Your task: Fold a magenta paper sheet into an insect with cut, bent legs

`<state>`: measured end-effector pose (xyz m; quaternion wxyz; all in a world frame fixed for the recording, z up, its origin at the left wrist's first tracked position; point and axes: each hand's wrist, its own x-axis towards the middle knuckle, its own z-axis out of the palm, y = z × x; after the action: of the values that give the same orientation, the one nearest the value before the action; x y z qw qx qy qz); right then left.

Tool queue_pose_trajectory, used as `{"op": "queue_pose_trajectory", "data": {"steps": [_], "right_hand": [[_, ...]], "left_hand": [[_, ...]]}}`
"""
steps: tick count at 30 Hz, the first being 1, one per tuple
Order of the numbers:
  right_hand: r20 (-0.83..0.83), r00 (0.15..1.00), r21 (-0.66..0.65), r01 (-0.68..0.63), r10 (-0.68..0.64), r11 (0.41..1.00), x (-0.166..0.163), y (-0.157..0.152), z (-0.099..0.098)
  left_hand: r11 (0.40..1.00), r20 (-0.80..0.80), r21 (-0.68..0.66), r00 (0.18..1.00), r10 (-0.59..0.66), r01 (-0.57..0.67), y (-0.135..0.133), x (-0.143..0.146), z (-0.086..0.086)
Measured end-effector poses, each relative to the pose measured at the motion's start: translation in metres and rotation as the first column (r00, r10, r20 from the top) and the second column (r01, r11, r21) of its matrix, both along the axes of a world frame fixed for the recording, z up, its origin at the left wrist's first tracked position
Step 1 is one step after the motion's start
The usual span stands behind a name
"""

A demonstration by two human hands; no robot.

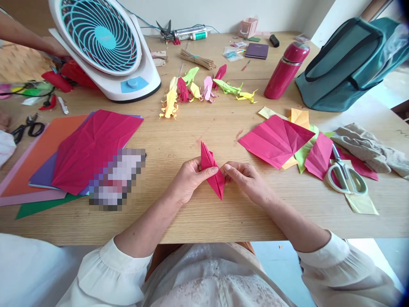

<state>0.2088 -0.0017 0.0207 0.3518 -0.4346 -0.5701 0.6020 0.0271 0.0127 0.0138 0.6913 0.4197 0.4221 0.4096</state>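
A narrow, folded piece of magenta paper (pixel 212 169) stands on edge over the wooden table (pixel 223 128), just in front of me. My left hand (pixel 190 177) pinches its left side with thumb and fingers. My right hand (pixel 243 177) pinches its right side, fingers curled. Both hands are closed on the paper. Beyond them lies a row of several finished paper figures (pixel 198 89) in yellow, pink, green and magenta.
A stack of coloured sheets (pixel 73 157) lies left, creased magenta sheets (pixel 276 138) and scissors (pixel 347 175) right. A white fan (pixel 108 47), a red flask (pixel 286 70) and a teal bag (pixel 351 64) stand at the back. Another person's arm (pixel 28 38) reaches in at far left.
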Motion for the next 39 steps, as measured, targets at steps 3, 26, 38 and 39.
{"op": "queue_pose_trajectory", "data": {"steps": [3,26,38,39], "right_hand": [[-0.021,1.0,-0.018,-0.012,0.012,1.0,0.0,0.001,-0.002],[0.083,0.985,0.056,-0.156,0.151,0.986,0.01,0.004,-0.018],[0.089,0.98,0.041,-0.182,0.178,0.982,0.011,0.005,-0.015],[0.092,0.979,0.039,-0.184,0.18,0.982,0.01,0.005,-0.014]], "left_hand": [[1.0,0.0,0.006,1.0,0.006,-0.006,-0.001,0.001,0.001],[0.997,-0.153,0.072,0.988,0.006,0.005,-0.003,0.003,0.005],[0.995,-0.184,0.102,0.983,0.002,0.017,-0.003,0.003,0.004],[0.994,-0.179,0.105,0.984,0.003,0.016,-0.003,0.003,0.004]]}}
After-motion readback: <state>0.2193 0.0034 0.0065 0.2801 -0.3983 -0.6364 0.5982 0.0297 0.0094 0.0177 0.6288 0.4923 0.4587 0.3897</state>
